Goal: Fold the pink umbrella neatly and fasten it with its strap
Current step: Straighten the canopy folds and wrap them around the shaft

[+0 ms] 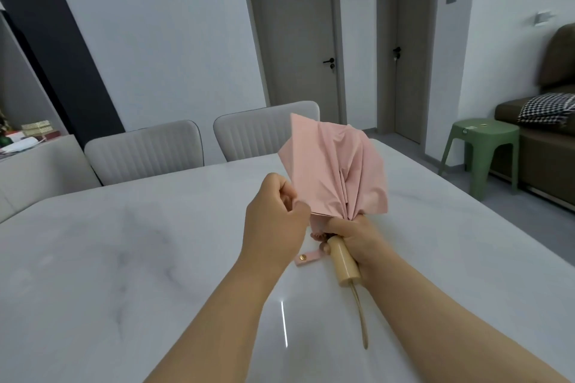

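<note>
Pink cloth was the thing your whole next move depended on, and it lay up and to the right of your left hand (277, 211), at the centre of the frame. That hand was closed in a pinch on the near left edge of one flat panel of the pink umbrella (334, 171), drawing it out from the rest of the canopy. Just to the right and lower, your right hand (357, 238) was wrapped tight around the gathered base of the canopy where it met the wooden handle (343, 263).

The umbrella's long axis ran from the handle at lower centre up and away toward the upper right, canopy end raised off the white counter (124, 242), handle end pointing back at you. Its strap (306, 258), with the brass snap showing, hung loose between your two hands, below the left one and just beside the handle; it was not yet fastened.

By my reading you were partway through pleating: the right-side folds looked bunched and untidy. The left hand was the nearer one to the strap, so it would probably be the one to wrap it.
</note>
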Tool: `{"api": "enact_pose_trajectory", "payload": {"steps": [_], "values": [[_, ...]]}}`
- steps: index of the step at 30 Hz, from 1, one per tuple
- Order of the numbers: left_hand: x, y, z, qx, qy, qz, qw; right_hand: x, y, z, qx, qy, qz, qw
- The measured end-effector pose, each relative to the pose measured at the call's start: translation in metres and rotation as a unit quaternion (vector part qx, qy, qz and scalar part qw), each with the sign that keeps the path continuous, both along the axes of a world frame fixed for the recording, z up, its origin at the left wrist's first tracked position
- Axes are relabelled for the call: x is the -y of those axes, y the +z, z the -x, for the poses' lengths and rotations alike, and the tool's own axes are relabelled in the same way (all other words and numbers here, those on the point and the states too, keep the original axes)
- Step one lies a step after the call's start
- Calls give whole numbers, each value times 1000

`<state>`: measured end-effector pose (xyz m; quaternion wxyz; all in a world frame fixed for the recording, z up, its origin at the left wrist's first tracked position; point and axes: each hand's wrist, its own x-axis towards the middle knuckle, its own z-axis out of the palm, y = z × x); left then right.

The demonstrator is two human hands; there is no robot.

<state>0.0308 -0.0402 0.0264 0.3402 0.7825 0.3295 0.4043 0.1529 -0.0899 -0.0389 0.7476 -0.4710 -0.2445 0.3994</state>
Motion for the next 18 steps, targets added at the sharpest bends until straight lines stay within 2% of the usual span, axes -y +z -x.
{"api": "enact_pose_trajectory", "payload": {"steps": [6,12,15,18], "values": [[-9,-11,6,59,-39,62,995,2,3,0,-55,46,-5,997],[-18,-16,9,94,-48,160,982,1,5,-3,-149,102,-72,981],[-20,-16,11,129,-49,207,969,0,5,-3,-172,111,-89,975],[-18,-15,11,139,-39,213,966,1,9,0,-165,99,-78,978]]}}
